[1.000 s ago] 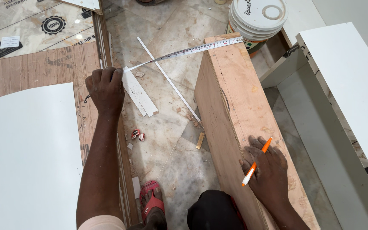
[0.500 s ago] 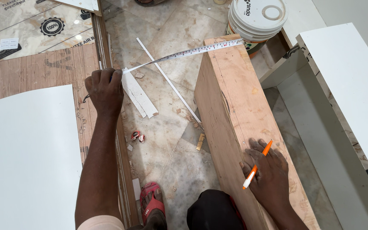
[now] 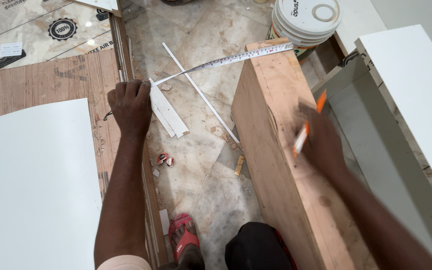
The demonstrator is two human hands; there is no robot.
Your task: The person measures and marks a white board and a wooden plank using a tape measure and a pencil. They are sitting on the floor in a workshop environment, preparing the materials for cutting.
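Near edge, 6 o'clock: the person's knee in dark cloth and a red sandal [image 3: 182,235] stood on the marble floor [image 3: 211,200].

Left hand [image 3: 130,102], at 10 o'clock from the sandal, was closed in a fist, pinning the case end of the tape measure [image 3: 226,61] at the edge of the brown plywood sheet [image 3: 51,75]. The case itself was hidden in the fist, so the exact grip could not be told.

Right hand [image 3: 321,142], at 3 o'clock, was blurred, fingers curled round an orange-and-white pencil [image 3: 307,131], held over the top face of the upright plywood board [image 3: 281,165].

The tape blade ran from the fist towards 2 o'clock and lay across the board's far top end. Judged thin, springy steel: light, stiff only while cupped, likely to kink or slip sideways where unsupported over the floor gap. Best held at the case and pressed flat at the board end. The pencil looked light and easy to pinch mid-shaft.

The board looked heavy and rigid, standing on its edge; it could tip if pushed from the side.

Room: a narrow floor strip between sheet and board, cluttered with white laminate offcuts [image 3: 168,112], a long white strip [image 3: 201,92] and small debris. A white panel [image 3: 46,185] lay at 8 o'clock, white cabinet panels [image 3: 411,85] crowded 3 o'clock, and a white bucket [image 3: 306,17] stood at 1 o'clock just beyond the board.
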